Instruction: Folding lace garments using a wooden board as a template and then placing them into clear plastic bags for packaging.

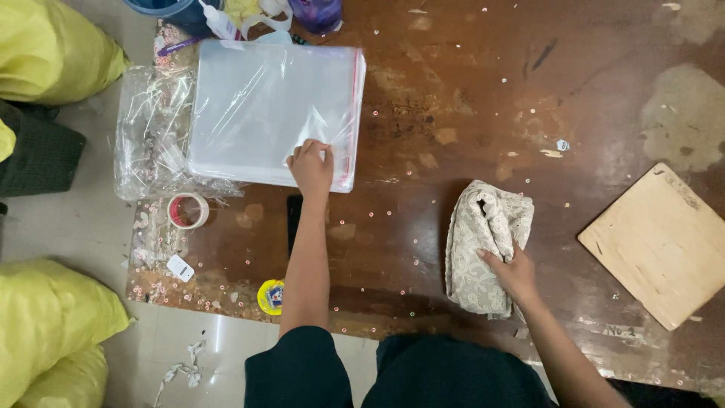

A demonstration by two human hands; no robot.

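At the near edge of the worn brown wooden table (468, 98), the right hand (515, 273) rests flat on a folded cream lace-patterned cloth (483, 249), fingers curled over its right side and pressing it down rather than pinching it. The cloth lies on bare wood, well apart from the pale square wooden board (664, 242) to its right.

Further out, the left hand (311, 166) reaches to a stack of clear plastic bags with a red seal strip (272, 106), fingertips bent onto the bottom right corner of the top sheet; whether one sheet is pinched free cannot be told. To do this well, I judge the fingertips should slide a single bag off by its corner, near the seal strip, so the ones beneath stay put, while the right hand keeps the cloth's folds squared.

Just below the stack lie a dark flat phone (293, 215), a roll of red-cored tape (187, 210) and a small yellow round tin (271, 296). Small sequins are scattered over the wood. Yellow bulky sacks (53, 45) sit at the left, off the table.
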